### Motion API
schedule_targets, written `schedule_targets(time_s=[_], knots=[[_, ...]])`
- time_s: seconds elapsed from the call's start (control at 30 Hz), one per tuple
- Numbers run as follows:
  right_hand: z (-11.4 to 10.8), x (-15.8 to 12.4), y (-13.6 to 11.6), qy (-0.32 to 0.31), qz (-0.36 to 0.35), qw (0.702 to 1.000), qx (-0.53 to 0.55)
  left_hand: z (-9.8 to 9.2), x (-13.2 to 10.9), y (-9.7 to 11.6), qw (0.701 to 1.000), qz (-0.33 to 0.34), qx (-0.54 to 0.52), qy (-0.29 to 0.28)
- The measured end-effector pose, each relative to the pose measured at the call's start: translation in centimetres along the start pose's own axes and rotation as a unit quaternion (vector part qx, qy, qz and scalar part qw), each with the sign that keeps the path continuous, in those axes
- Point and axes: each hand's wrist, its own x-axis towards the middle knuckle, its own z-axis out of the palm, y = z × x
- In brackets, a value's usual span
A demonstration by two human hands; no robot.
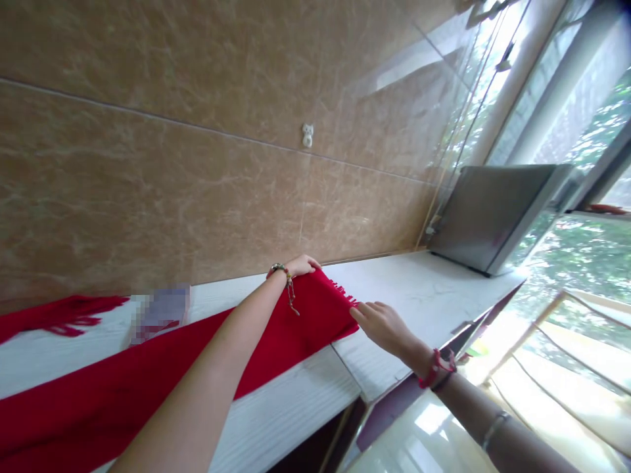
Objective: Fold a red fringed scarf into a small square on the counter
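A long red scarf (148, 374) with a fringed end lies stretched along a white counter (419, 295). My left hand (300, 265) rests on the far corner of the scarf's fringed end, fingers bent over the cloth. My right hand (382, 325) touches the near corner of the same end, fingers extended flat at the fringe. Both wrists wear beaded bracelets. Another fringed part of the red scarf (64, 314) lies at the far left of the counter.
A brown marble-tiled wall (197, 144) with a small white hook (307, 135) runs behind the counter. A grey metal box-like appliance (493, 213) stands at the counter's far end by a window. A blurred patch (160, 312) sits on the counter.
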Motion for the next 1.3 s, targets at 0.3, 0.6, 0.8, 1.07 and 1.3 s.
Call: schedule_targets(time_s=[0.3, 0.6, 0.8, 1.07, 1.3], knots=[[3.2, -2.4, -0.8, -0.084, 0.025, 0.995, 0.051, 4.1, 0.8, -4.1, 0.998, -0.023, 0.058, -0.001], [4.2, -1.5, -1.2, -0.091, 0.259, 0.948, 0.16, 5.8, 1.3, -3.4, 0.987, -0.005, 0.135, 0.084], [3.7, -1.0, -1.7, -0.133, 0.31, 0.922, 0.193, 7.2, 1.0, -3.3, 0.976, 0.012, 0.181, 0.124], [4.2, -1.1, -2.1, -0.111, 0.352, 0.892, 0.262, 8.0, 0.0, -3.9, 0.969, 0.049, 0.224, 0.094], [3.8, -1.9, -2.7, -0.09, 0.345, 0.912, 0.201, 8.2, -0.6, -4.2, 0.967, 0.055, 0.229, 0.092]])
